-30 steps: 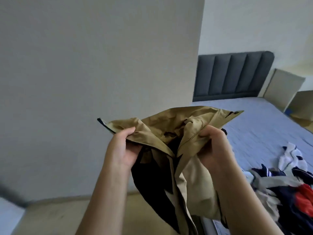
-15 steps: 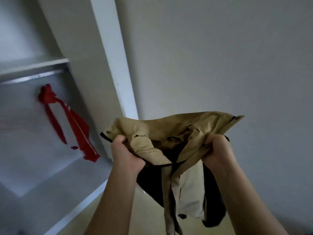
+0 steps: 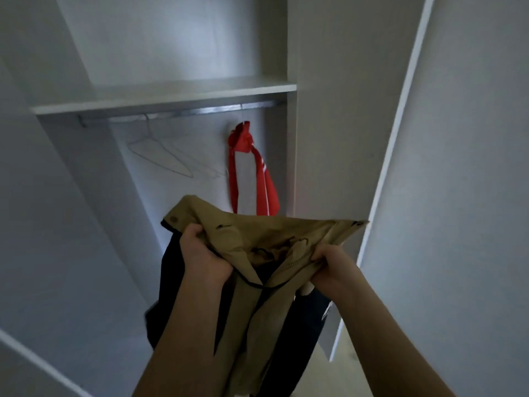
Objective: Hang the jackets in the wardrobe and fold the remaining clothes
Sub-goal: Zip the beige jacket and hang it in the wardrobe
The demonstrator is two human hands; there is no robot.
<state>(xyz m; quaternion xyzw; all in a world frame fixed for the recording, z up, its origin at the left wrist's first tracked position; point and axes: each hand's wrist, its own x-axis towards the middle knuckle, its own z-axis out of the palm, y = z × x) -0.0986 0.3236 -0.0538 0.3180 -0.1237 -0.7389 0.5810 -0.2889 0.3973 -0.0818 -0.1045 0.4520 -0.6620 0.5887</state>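
Observation:
I hold a tan jacket (image 3: 257,233) with a dark lining up in front of the open white wardrobe (image 3: 323,138). My left hand (image 3: 204,253) grips its left side near the collar. My right hand (image 3: 333,267) grips the right side, and the jacket's body hangs down between my forearms. Under the wardrobe shelf (image 3: 171,96) runs a metal rail (image 3: 183,111). Empty wire hangers (image 3: 160,156) hang on the rail at the left. A red garment (image 3: 252,173) hangs at the right end, just behind the jacket.
The wardrobe's right side panel (image 3: 323,167) and an open white door (image 3: 406,138) stand to the right. Another white door edge (image 3: 37,362) crosses the lower left. A strip of pale floor (image 3: 343,368) shows at the bottom right.
My view has swung left from the bed and wall to face the wardrobe interior. Both hands have kept their grip on the tan jacket and carried it in front of the rail.

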